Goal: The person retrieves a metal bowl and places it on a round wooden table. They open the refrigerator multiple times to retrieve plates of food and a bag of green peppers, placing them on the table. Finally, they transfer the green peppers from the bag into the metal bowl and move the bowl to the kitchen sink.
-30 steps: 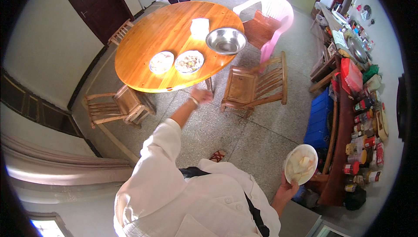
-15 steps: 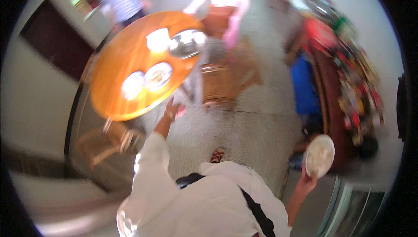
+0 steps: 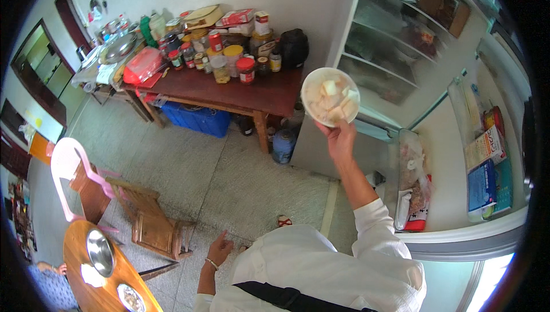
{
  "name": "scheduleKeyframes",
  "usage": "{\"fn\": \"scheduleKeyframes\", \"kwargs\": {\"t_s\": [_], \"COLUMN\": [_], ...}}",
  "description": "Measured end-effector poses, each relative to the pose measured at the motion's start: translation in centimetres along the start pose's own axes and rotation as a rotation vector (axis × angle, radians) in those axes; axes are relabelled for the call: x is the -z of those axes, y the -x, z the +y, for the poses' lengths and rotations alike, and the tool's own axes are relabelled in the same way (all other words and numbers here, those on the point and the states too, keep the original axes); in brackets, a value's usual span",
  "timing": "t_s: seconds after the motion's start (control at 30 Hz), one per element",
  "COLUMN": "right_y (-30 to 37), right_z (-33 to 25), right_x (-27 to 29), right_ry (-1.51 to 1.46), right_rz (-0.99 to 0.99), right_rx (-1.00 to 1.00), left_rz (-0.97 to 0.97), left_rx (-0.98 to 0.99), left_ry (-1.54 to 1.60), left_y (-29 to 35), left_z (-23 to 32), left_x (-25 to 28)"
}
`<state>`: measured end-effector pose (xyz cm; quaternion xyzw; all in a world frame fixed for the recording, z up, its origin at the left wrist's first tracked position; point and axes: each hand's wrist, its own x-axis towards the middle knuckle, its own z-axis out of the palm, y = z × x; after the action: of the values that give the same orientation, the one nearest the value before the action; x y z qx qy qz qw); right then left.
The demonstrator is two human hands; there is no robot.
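Note:
My right hand [image 3: 341, 139] is raised and grips a white bowl [image 3: 330, 96] of pale food chunks from below, in front of an open fridge [image 3: 401, 65]. The bowl sits level with the fridge's lower shelves, close to the corner of a dark wooden side table [image 3: 246, 91]. Hanging low beside my body, my left hand [image 3: 220, 250] has loose, spread fingers and holds nothing; a bracelet circles its wrist. It hovers over the speckled floor near a wooden chair [image 3: 153, 226].
Jars, tins and boxes [image 3: 229, 54] crowd the side table, with a blue crate [image 3: 197, 118] and a blue jug [image 3: 283, 146] beneath. The fridge door [image 3: 487, 169] stands open at right. A round wooden table [image 3: 106, 272] with a metal bowl [image 3: 100, 252] sits lower left, near a pink chair [image 3: 69, 169].
The view has swung from the round table to the fridge and side table. My right hand has lifted the bowl from hip height up toward the fridge shelves. My left hand has dropped.

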<state>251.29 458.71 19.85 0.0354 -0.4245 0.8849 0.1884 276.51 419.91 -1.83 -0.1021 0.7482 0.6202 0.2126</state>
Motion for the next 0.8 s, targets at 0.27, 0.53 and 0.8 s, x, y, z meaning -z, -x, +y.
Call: {"fn": "scheduleKeyframes", "kwargs": {"t_s": [0.27,0.53,0.8], "right_y": [-12.6,-24.7,-29.0], "right_z": [-4.2,-6.8,-8.7], "right_x": [7.3,15.7,17.4], "right_ry": [-0.16,-0.211,-0.048], "right_rz": [0.353,0.377,0.477], "right_rx": [0.34,0.226,0.288], "left_rz": [-0.012,-0.036,-0.023], "left_rx": [-0.033,-0.005,0.034], "left_ry": [0.097,0.101,0.123], "left_y": [-4.6,-7.8,-9.3], "left_z": [1.7,6.9,7.5], "left_x": [-1.3,-4.4,-4.8]}}
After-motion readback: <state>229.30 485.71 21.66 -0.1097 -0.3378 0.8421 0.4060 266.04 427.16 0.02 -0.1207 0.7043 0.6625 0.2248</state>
